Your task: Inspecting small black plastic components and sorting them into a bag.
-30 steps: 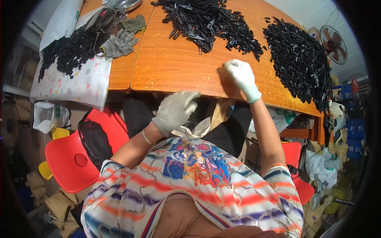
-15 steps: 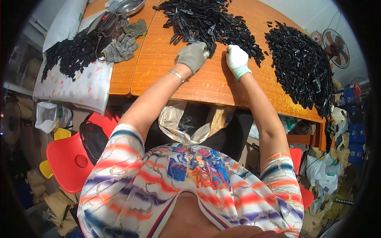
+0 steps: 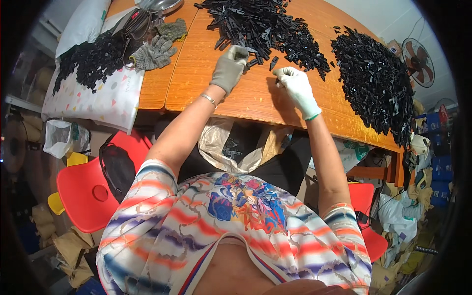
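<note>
My left hand (image 3: 229, 70), in a grey glove, is closed at the front edge of a heap of narrow black plastic pieces (image 3: 260, 30). What its curled fingers hold, if anything, is hidden. My right hand (image 3: 298, 89), in a white glove with a green cuff edge, hovers over the wooden table (image 3: 196, 83) with its fingertips pinched together. Whether a small part sits in that pinch is too small to tell. One loose black piece (image 3: 274, 63) lies just beyond the right fingertips, apart from the heap.
A second heap of black pieces (image 3: 376, 83) covers the table's right side. To the left, more black parts (image 3: 91, 61) lie on a patterned sheet (image 3: 105, 105), beside grey knitted gloves (image 3: 155, 53) and a metal bowl (image 3: 162, 6). An open bag (image 3: 212, 145) hangs below the front edge.
My left hand has drawn slightly left and upward from the heap's edge. The right hand has come nearer to me, its fingers now pointing left. A loose black piece shows between them.
</note>
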